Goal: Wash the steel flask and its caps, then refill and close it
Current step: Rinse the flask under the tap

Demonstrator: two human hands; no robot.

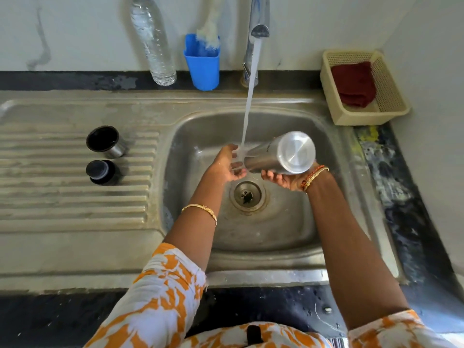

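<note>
Steel, wet and bright: the flask (278, 154) lies nearly on its side over the sink (334, 197) basin, base tipped up toward me and mouth pointed down and to the left, right where the tap's (258, 26) stream (248, 101) lands. I judge I hold it this way so the water rinses the neck and runs straight off toward the drain (247, 194). My right hand (283, 179) cradles the body from beneath, fingers curled up around its underside. My left hand (226, 164) is at the mouth end under the stream, fingers loosely bent around the neck; whether they grip it or only rub it I cannot tell, since the falling water blurs that spot. The mouth itself is hidden.

Both caps wait on the ribbed drainboard (62, 197) to the left, well apart from the basin: the steel cup cap (106, 141) farther back, open side toward me, and the black inner stopper (103, 172) just beside it, nearer me. Along the wall stand a clear plastic bottle (153, 43) and a blue holder (203, 64) with a pale brush in it. At the right, on the counter (391, 156), a cream basket (364, 116) holds a dark red cloth (354, 84).
</note>
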